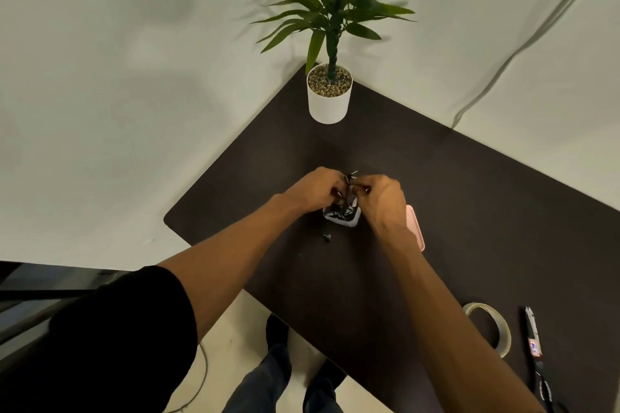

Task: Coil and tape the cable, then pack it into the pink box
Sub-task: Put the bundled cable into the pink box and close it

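Both my hands meet over the middle of the dark table. My left hand and my right hand pinch a thin black cable between them. Loops of it hang down into a small white-walled box just below my fingers. One plug end lies on the table in front of that box. A pink piece of the box lies flat to the right, mostly hidden behind my right wrist. A roll of clear tape stands near the table's front right.
A potted green plant in a white pot stands at the table's far corner. A black utility knife lies right of the tape. White walls close in behind. My legs and shoes show below the table edge.
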